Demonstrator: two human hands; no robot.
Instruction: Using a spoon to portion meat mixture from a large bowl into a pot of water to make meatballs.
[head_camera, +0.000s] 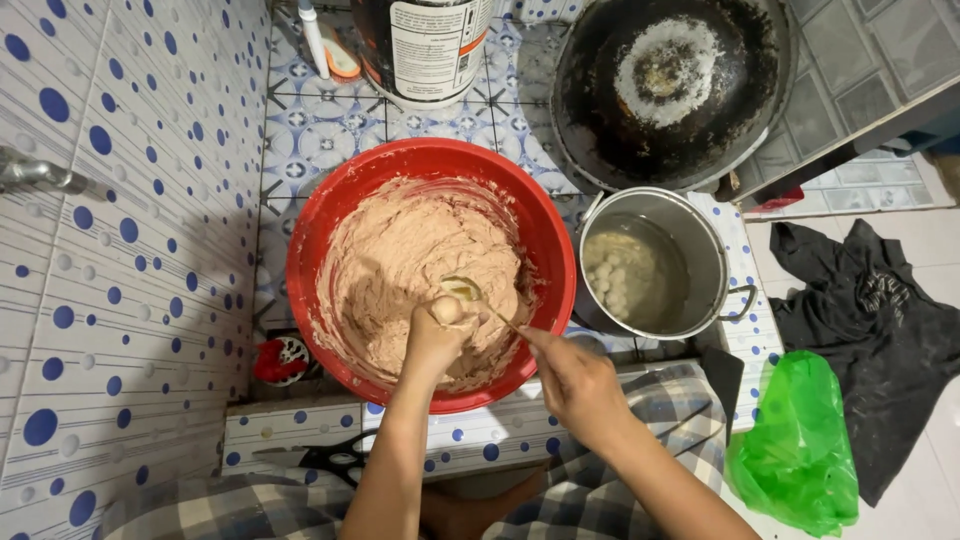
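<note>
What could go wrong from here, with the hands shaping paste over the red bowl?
1. The ball squeezed from the left hand might slip off the spoon held by the right hand and drop back into the paste.
2. Carrying it to the pot of water crosses a gap, so it could land on the tiled ledge.
3. The red bowl sits close to the ledge's front edge, so a hard push may shift it.

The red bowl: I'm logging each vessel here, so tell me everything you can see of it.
The red bowl is round, wide, glossy, plastic-looking, and sits upright on the tiled floor beside the steel pot. It holds a thick pinkish-brown paste, smeared up its inner wall. The left hand squeezes a ball of paste above it; the right hand holds a spoon over it.
</note>
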